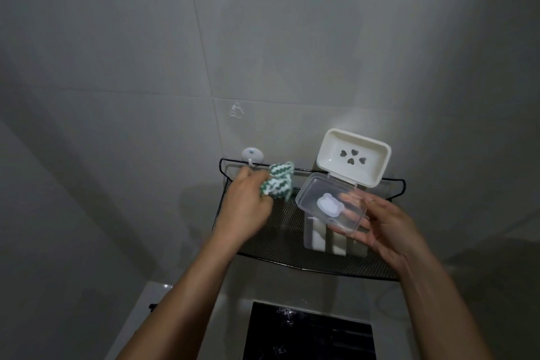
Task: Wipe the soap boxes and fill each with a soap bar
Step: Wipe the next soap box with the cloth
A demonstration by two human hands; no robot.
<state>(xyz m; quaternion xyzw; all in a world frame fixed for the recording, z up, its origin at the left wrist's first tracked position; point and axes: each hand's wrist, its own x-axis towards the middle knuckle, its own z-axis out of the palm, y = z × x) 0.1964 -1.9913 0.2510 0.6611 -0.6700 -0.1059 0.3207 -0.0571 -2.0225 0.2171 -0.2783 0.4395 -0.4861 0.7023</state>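
My right hand (388,231) holds an open soap box above the black mesh shelf (280,242). Its fingers lie under the clear lid (330,202), which carries a small white bear-shaped clasp. The cream tray half (353,156), with heart-shaped drain holes, is tipped up towards the wall. My left hand (244,206) grips a bunched green-and-white cloth (277,183), just left of the box and not touching it. White soap boxes or bars (318,238) stand upright on the shelf below the held box, partly hidden by it.
The shelf hangs on a grey tiled wall, with a round white hook (252,155) at its top left corner. A dab of white adhesive (236,111) marks the tile above. Below is a white ledge with a dark glossy panel (309,333).
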